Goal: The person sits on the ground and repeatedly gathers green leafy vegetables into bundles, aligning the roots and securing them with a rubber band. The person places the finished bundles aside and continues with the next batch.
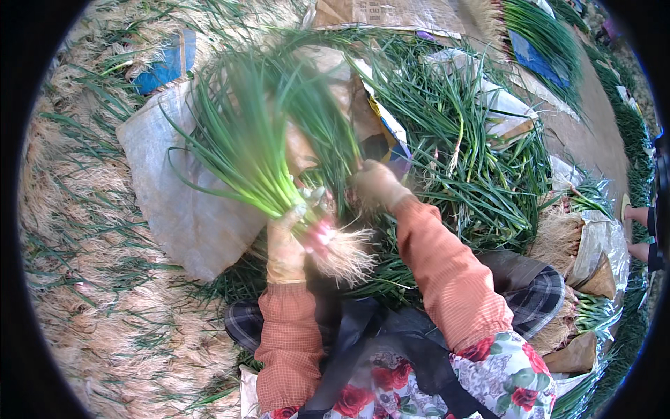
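A thick bunch of scallions (267,173) with reddish bulbs and pale hairy roots is gripped near its base by my gloved left hand (288,230). The green leaves fan up and away, and the roots point right toward my lap. Beside it, my gloved right hand (379,183) closes around a smaller bunch of scallions (337,141), partly blurred, its leaves leaning up and to the left. Behind both bunches lies a whitish woven sack (183,199), partly covered by the leaves.
Loose scallion leaves (471,178) heap up at the right. Cut roots and scraps (120,314) cover the left ground. A brown sack (387,13) lies at the top, and stacked scallions (544,47) at the upper right. Wrapped bundles (560,235) stand near a person's legs (638,230).
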{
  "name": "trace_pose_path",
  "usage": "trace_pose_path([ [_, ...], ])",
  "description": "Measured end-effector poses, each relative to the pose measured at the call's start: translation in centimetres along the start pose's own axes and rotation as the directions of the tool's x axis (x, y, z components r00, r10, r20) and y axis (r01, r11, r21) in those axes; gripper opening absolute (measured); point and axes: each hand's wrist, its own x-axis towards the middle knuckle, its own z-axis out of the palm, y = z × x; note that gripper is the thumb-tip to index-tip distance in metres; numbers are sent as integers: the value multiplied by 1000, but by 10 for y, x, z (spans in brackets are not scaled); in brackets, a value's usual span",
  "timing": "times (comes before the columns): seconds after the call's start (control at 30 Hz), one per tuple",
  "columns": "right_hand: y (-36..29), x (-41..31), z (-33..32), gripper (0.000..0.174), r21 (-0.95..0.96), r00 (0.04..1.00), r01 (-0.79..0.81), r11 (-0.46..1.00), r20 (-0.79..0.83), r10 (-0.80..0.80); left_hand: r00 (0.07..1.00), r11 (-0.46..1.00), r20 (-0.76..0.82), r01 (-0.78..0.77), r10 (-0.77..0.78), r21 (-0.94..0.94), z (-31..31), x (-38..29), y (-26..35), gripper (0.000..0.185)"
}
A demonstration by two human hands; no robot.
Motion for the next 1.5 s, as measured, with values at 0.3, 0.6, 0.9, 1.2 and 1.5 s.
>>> trace_pose_path([
  [0.3,6,-122,16,42,-340,846,450,826,-136,-516,987,993,-112,115,-118,-25,11,8,-41,37],
  [0.6,-34,-91,-1,77,498,974,27,867,181,-134,991,993,-64,117,-117,-2,-1,-8,-54,50],
  [0.9,-23,-68,49,27,834,995,14,552,41,-87,978,978,-12,209,-209,-17,-22,-25,-61,50],
  [1.2,-17,-74,54,35,965,971,-98,244,146,-190,964,967,-86,255,-252,19,-4,-31,-68,43],
  [1.5,-18,-69,37,28,704,969,-29,710,194,-152,950,949,9,313,-313,48,-3,-41,-56,50],
])
